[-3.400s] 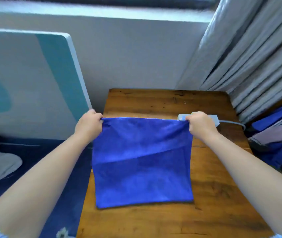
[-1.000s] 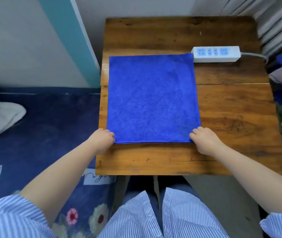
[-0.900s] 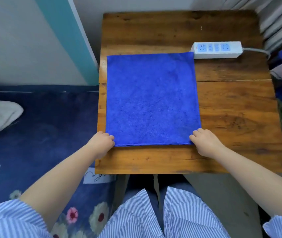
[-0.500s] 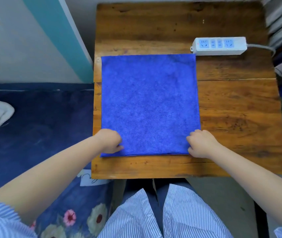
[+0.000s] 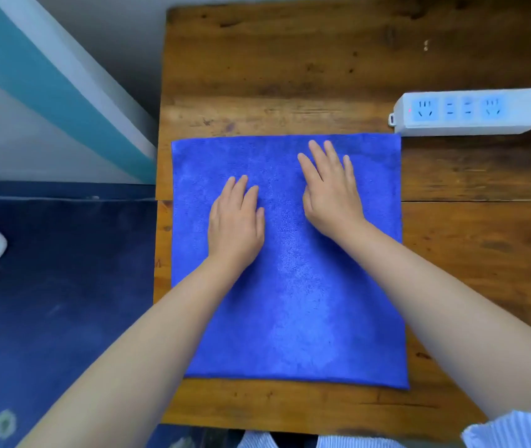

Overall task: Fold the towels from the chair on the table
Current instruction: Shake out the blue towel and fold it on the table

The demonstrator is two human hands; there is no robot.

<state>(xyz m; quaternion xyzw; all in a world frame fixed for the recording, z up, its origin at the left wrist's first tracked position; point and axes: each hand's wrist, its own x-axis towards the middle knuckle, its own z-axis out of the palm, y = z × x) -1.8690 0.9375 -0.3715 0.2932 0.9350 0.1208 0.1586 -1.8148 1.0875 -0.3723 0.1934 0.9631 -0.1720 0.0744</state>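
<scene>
A blue towel (image 5: 293, 318) lies flat and square on the wooden table (image 5: 290, 69), near its left edge. My left hand (image 5: 236, 226) rests palm down on the towel's middle, fingers straight. Beside it and a little farther back, my right hand (image 5: 330, 189) presses flat on the towel too, its fingertips close to the far edge. Neither hand holds anything. The chair with the other towels is out of view.
A white power strip (image 5: 467, 113) with its cord lies at the table's back right, just beyond the towel's far right corner. A teal and white board (image 5: 63, 92) leans at the left. A dark blue bedspread (image 5: 57, 286) lies below it.
Both hands let go of the towel's near corners and slid forward onto its middle, fingers now straight and flat. The view has moved closer over the table.
</scene>
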